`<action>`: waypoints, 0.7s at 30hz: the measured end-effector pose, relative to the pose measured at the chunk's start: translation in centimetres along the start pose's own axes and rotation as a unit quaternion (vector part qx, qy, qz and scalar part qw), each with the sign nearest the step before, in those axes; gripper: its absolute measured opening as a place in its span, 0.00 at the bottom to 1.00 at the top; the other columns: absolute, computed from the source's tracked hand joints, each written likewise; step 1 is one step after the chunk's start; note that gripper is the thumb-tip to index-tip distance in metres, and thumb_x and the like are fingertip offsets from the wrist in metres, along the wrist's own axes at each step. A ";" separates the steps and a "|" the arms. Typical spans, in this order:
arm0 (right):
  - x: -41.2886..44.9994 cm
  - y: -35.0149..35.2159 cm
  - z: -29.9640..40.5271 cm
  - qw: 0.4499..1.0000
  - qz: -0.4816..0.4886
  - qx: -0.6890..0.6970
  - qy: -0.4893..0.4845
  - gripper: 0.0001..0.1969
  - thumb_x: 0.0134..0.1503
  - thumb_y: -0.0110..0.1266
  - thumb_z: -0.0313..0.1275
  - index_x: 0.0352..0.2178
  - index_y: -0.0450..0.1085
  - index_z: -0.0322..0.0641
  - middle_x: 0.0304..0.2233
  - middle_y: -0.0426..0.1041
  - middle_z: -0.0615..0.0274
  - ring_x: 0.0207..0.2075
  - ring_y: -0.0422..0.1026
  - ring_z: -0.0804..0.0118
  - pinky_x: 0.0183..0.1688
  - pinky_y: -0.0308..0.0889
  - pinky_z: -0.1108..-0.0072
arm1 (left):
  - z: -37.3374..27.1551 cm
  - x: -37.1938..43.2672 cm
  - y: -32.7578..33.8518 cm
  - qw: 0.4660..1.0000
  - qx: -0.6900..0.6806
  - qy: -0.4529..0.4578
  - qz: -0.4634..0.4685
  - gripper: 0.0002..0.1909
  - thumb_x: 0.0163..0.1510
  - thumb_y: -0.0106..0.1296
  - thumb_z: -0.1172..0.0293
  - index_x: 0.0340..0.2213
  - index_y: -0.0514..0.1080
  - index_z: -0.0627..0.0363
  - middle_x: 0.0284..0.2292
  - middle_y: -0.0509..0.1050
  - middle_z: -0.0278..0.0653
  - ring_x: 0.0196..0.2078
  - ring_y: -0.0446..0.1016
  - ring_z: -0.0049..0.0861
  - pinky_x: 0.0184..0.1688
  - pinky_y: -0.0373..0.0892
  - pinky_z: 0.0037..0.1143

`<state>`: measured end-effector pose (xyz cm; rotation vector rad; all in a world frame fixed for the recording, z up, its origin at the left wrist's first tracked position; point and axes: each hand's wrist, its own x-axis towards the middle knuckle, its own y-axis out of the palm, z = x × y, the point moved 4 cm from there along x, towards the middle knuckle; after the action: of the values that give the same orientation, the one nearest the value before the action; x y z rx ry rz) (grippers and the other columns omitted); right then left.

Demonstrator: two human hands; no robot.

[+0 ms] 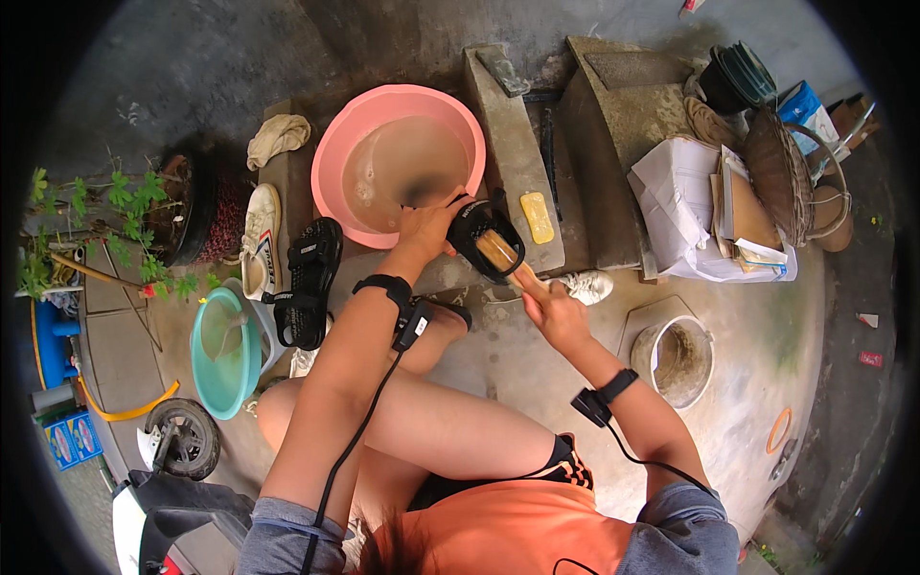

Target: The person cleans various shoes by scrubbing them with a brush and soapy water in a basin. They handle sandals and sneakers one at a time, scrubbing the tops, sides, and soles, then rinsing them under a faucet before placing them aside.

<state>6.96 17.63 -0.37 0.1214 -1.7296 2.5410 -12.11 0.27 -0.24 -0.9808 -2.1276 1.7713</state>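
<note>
My left hand (430, 224) grips a black sandal (474, 228) by one end, at the near right rim of a pink plastic basin (327, 183) of cloudy water. In my right hand (557, 316) is the handle of a wooden brush (501, 255), whose head lies against the sandal, partly behind its strap. A yellow bar of soap (537, 217) rests on the concrete ledge right of the sandal. Another black sandal (309, 280) lies left of my left forearm, beside a white canvas shoe (260, 241). The brush's bristles are hidden.
A crumpled cloth (279, 140) lies on the ledge at the left. Below it stands a teal basin (226, 356). To the right are a white bucket (673, 361), a white bag of cardboard (675, 208) and a wicker basket (780, 176). A white shoe (591, 286) sits below the soap.
</note>
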 end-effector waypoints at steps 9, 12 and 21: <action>1.5 0.5 -0.5 0.998 -0.036 0.025 0.041 0.20 0.52 0.51 0.38 0.48 0.65 0.67 0.21 0.66 0.52 0.18 0.70 0.52 0.21 0.66 0.66 | -1.7 -0.1 -0.2 0.998 0.046 -0.015 -0.034 0.50 0.24 0.66 0.75 0.53 0.59 0.35 0.56 0.54 0.18 0.59 0.52 0.21 0.51 0.56 0.43; -0.7 0.1 -0.7 0.998 -0.035 0.022 0.038 0.22 0.52 0.51 0.39 0.51 0.63 0.69 0.21 0.65 0.54 0.17 0.69 0.52 0.20 0.66 0.67 | -1.8 -0.8 0.0 0.999 0.036 -0.015 -0.027 0.50 0.27 0.66 0.75 0.54 0.57 0.35 0.57 0.53 0.18 0.60 0.51 0.22 0.56 0.51 0.46; -3.6 -1.1 -0.1 0.998 -0.018 -0.008 0.053 0.24 0.52 0.51 0.39 0.53 0.60 0.71 0.21 0.65 0.55 0.18 0.70 0.56 0.20 0.66 0.68 | -5.2 -1.0 -2.6 0.957 -0.148 -0.156 -0.195 0.31 0.43 0.47 0.81 0.52 0.60 0.53 0.53 0.61 0.42 0.57 0.59 0.36 0.57 0.53 0.42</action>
<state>10.66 18.07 0.27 0.0158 -1.6933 2.4602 -9.46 3.66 3.74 -0.2997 -2.6118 1.5174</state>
